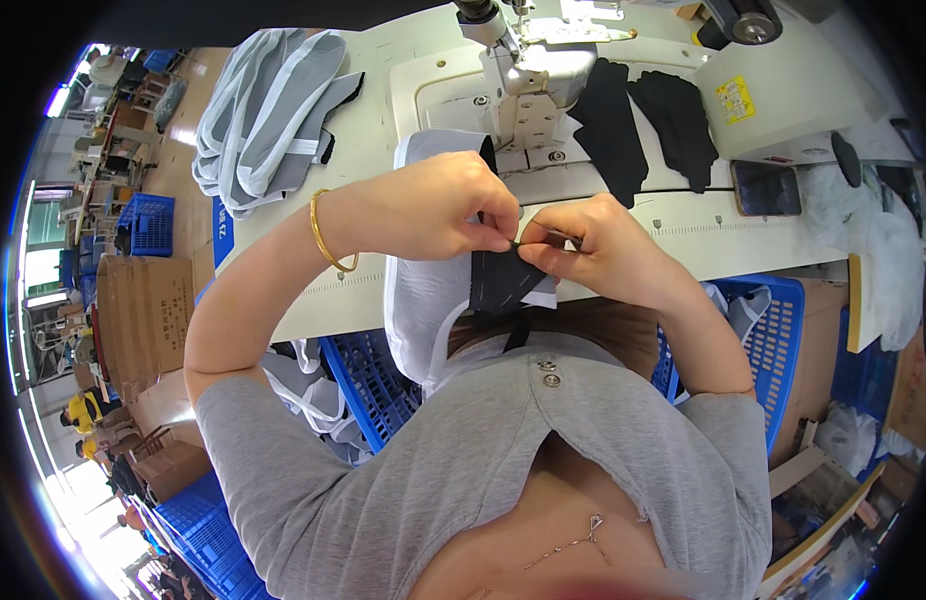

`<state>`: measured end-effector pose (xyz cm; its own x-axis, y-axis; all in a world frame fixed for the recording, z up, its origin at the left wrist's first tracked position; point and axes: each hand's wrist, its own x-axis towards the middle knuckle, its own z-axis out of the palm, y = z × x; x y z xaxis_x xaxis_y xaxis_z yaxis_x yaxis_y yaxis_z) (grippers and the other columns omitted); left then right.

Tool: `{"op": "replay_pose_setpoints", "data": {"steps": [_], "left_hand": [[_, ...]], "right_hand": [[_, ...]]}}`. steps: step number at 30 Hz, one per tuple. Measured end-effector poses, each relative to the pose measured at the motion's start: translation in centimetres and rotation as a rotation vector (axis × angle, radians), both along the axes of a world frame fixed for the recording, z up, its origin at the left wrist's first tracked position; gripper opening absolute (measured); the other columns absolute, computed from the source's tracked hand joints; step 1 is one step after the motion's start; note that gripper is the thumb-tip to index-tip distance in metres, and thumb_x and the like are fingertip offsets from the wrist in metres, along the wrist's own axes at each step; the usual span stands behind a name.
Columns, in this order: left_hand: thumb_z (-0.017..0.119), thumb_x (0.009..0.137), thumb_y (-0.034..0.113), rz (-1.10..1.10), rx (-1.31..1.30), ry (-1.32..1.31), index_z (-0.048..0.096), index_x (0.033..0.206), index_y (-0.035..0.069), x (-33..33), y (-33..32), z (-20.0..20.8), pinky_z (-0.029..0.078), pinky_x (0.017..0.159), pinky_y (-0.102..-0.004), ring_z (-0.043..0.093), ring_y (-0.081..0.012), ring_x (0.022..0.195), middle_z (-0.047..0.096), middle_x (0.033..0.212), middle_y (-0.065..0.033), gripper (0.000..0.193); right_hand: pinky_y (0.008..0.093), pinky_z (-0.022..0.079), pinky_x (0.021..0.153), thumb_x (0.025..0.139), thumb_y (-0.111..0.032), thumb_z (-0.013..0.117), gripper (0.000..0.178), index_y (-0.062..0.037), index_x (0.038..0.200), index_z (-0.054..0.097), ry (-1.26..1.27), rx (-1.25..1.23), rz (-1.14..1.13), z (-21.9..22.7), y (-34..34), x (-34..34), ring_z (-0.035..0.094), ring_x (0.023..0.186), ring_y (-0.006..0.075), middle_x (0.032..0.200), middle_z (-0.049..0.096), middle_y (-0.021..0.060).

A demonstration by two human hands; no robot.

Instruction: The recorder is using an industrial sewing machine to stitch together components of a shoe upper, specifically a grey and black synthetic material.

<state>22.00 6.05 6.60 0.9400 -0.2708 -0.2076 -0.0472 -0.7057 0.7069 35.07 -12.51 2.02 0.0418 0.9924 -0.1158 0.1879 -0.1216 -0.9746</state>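
black fabric piece [503, 280] pinched between left hand [438, 210] and right hand [593, 250] at counter's [683, 235] near edge, both grips closed tight on it; likely to slip askew if either pinch loosens.

Cream sewing table [683, 235], sewing machine [528, 75], grey-white fabric stack [268, 115], black fabric pieces [643, 125], phone [765, 187]

White sewing table [683, 235], blue crates [773, 340], bright windows [43, 270] at left
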Motion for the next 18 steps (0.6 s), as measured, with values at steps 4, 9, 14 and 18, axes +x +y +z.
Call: {"op": "replay_pose_setpoints", "data": {"steps": [4,9,14,18], "left_hand": [[0.069,0.083,0.007,-0.006,-0.031,0.078,0.069,0.087,0.006,0.12,-0.04,-0.97,0.042,0.085,-0.0348,0.053,-0.0235,0.084,0.064,0.078,-0.0039,0.004],[0.069,0.082,0.006,-0.032,0.023,-0.053,0.068,0.085,0.005,-0.11,-0.17,-0.66,0.040,0.087,-0.0356,0.052,-0.0240,0.083,0.063,0.078,-0.0043,0.003],[0.070,0.080,0.005,-0.053,0.008,-0.189,0.067,0.082,0.005,-0.29,-0.30,-0.89,0.039,0.087,-0.0356,0.052,-0.0241,0.078,0.062,0.077,-0.0042,0.004],[0.071,0.079,0.006,-0.134,-0.026,-0.215,0.066,0.081,0.005,-0.22,-0.31,-0.76,0.038,0.089,-0.0357,0.053,-0.0224,0.075,0.060,0.075,-0.0041,0.006]], "right_hand": [[0.0336,0.050,0.056,0.090,-0.012,0.065,0.012,-0.0009,0.087,0.067,-0.477,0.344,-0.006,-0.35,-0.23,-0.06,0.064,0.060,0.0278,0.072,0.066,0.0131],[0.0346,0.049,0.056,0.091,-0.016,0.065,0.016,-0.0003,0.087,0.066,-0.365,0.280,-0.049,-0.15,-0.34,-0.12,0.064,0.059,0.0285,0.070,0.064,0.0145],[0.0280,0.049,0.055,0.092,-0.014,0.064,0.017,0.0017,0.086,0.065,0.024,-0.056,0.024,0.26,-0.17,-0.20,0.061,0.055,0.0149,0.069,0.064,0.0091],[0.0257,0.049,0.055,0.091,-0.013,0.065,0.017,0.0024,0.085,0.065,0.139,-0.093,-0.007,-0.22,-0.21,-0.41,0.059,0.054,0.0123,0.068,0.063,0.0067]]}}
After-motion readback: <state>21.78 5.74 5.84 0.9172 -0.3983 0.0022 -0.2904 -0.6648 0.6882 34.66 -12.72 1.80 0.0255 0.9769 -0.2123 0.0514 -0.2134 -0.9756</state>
